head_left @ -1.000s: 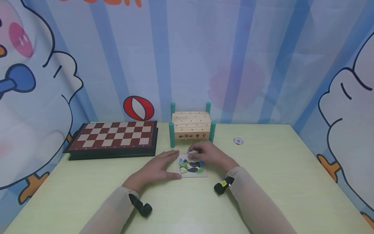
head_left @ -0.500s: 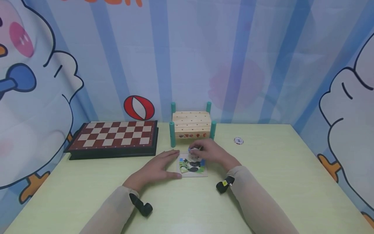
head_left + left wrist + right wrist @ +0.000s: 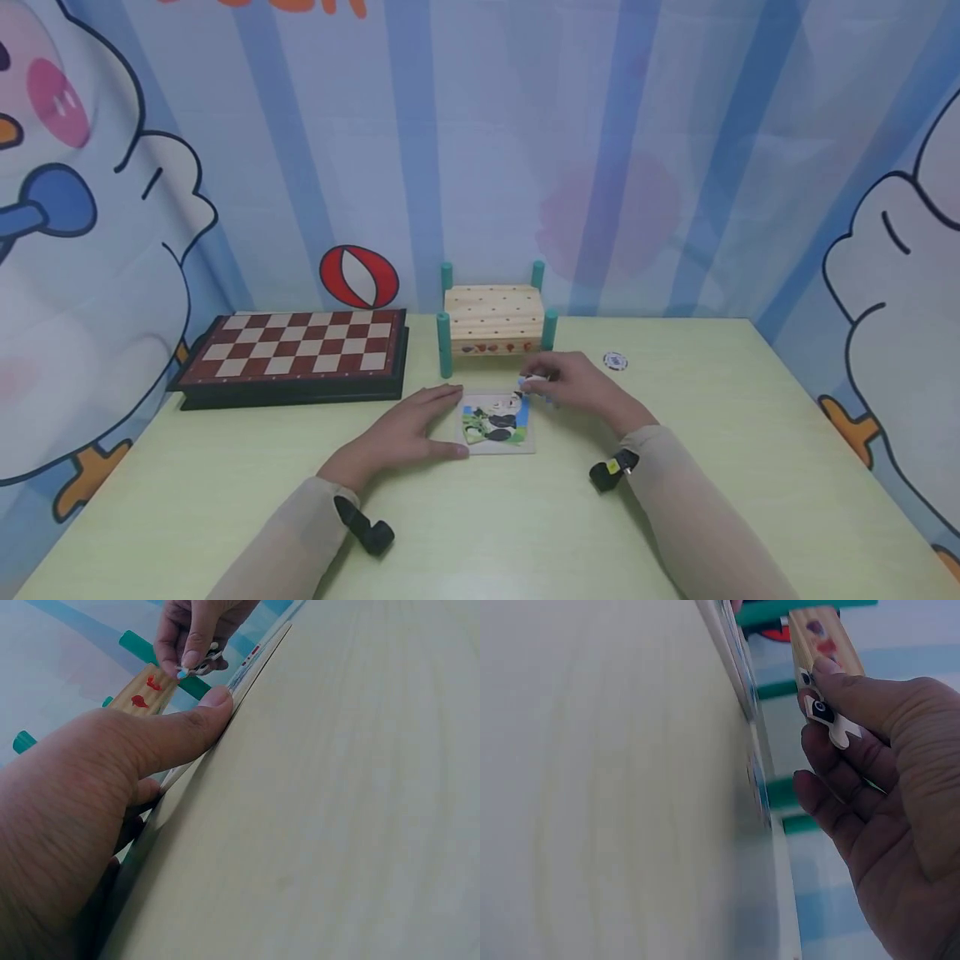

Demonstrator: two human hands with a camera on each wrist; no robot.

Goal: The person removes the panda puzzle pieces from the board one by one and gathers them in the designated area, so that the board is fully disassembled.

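Note:
A small square jigsaw puzzle (image 3: 495,423) with a panda picture in a pale tray lies on the table. My left hand (image 3: 393,433) rests at its left side, fingers extended, the thumb at the near left corner; in the left wrist view the thumb (image 3: 187,727) touches the tray's edge. Just right of the puzzle's far corner, my right hand (image 3: 581,390) pinches a puzzle piece (image 3: 829,720) showing a black-and-white panda eye. The piece is above the table, between thumb and fingertips. Under that hand, another small coloured piece (image 3: 757,784) appears on the table, blurred.
Behind the puzzle stands a wooden pegboard stand (image 3: 492,312) with green legs. A chessboard box (image 3: 296,354) lies at the left. A round white-and-dark chip (image 3: 615,361) sits at the right. A printed cloth backdrop (image 3: 480,150) hangs behind the table.
My right hand has moved right, from over the puzzle's far part to beside its far right corner, carrying the puzzle piece. More of the panda picture shows now. My left hand has stayed in place.

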